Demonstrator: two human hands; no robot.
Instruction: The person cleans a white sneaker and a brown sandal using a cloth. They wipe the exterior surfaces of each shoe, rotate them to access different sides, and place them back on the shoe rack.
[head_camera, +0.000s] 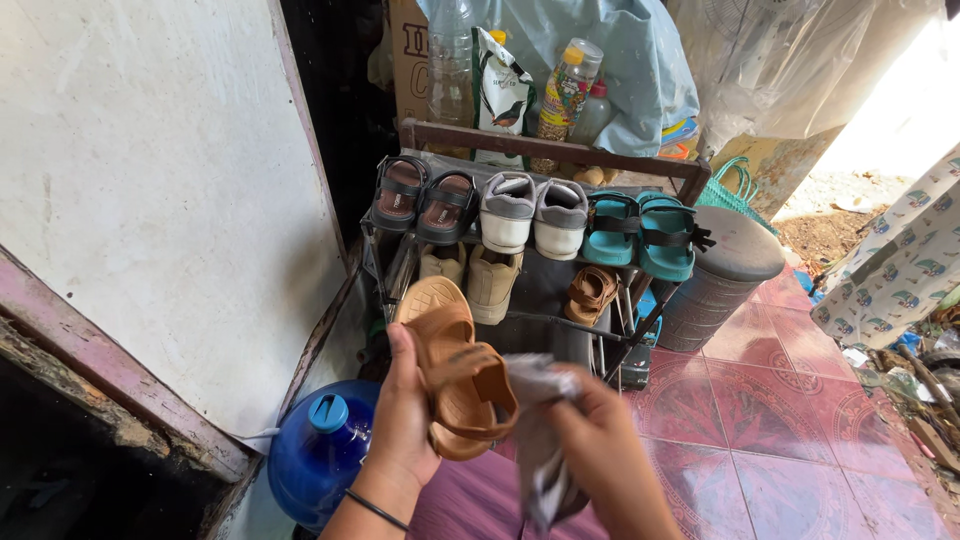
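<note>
Sandal (452, 375), tan with straps, sits at 6 o'clock in the frame, toe pointing to 12 and straps facing us. Our left hand (403, 405) is wrapped around its left edge, gripping it. Our right hand (600, 440) is closed on a grey cloth (538, 430), which touches the sandal's right side. Shoe rack (640, 330) stands just beyond at 12 o'clock. Top row from 10 to 2: dark brown sandals (425, 198), grey-white sneakers (533, 213), teal sandals (640, 230). Lower row: beige shoes (480, 275), one brown sandal (590, 292). Blue water jug (315, 450) at 8 o'clock. Dark ribbed bin (720, 280) at 2 o'clock, touching the rack. Red tiled floor (780, 440) at 4 o'clock.
</note>
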